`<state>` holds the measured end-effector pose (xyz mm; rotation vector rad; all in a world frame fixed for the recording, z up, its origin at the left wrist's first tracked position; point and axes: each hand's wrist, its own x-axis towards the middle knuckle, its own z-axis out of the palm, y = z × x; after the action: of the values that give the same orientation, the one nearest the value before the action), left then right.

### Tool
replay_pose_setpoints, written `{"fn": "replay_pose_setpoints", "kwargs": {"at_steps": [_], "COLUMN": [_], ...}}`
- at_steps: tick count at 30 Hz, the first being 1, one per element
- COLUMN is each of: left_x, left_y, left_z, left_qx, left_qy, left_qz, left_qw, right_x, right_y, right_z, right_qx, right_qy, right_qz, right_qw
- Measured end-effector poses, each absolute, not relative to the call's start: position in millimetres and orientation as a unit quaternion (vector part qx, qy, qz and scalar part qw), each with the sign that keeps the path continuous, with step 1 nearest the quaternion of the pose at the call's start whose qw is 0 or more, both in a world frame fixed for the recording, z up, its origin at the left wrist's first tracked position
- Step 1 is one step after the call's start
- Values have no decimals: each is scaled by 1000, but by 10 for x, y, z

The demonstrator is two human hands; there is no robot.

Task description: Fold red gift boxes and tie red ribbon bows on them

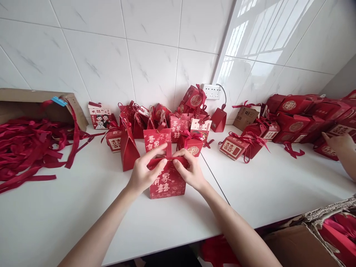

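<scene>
A red gift box (167,183) with pale Chinese characters stands upright on the white table in front of me. My left hand (147,168) pinches the left part of its top edge, thumb in front and fingers behind. On the right part of the same edge, my right hand (190,168) grips with thumb and fingers. A red ribbon (169,150) rises from the top edge between my hands. Just behind stands another red box (152,138) with the same characters. A tall red triangular box (129,150) is left of my left hand, and a ribbon-tied box (191,142) sits beyond my right hand.
A cardboard box (79,111) at left spills many loose red ribbons (33,148). Finished-looking boxes line the tiled wall below a power strip (211,91). Stacked red boxes (294,122) fill the right, where another person's hand (340,144) reaches. An open carton (294,243) stands lower right.
</scene>
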<state>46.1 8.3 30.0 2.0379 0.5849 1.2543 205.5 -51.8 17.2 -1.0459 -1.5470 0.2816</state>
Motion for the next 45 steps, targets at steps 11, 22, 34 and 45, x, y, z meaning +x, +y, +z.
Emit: {"fn": "replay_pose_setpoints", "kwargs": {"at_steps": [11, 22, 34, 45], "left_x": [597, 678, 842, 1564], "left_y": [211, -84, -647, -1478], "left_z": [-26, 17, 521, 409], "left_qx": [782, 808, 820, 801], "left_qy": [217, 202, 85, -73], "left_qz": [384, 424, 516, 524], "left_qw": [440, 356, 232, 281], "right_x": [2558, 2528, 2361, 2701], "right_y": [-349, -264, -1146, -2590], "right_z": [156, 16, 67, 240], "right_qx": [-418, -470, -356, -370], "right_qy": [-308, -326, -240, -84], "right_qz": [157, 107, 291, 142], "right_qw": [840, 813, 855, 914]}}
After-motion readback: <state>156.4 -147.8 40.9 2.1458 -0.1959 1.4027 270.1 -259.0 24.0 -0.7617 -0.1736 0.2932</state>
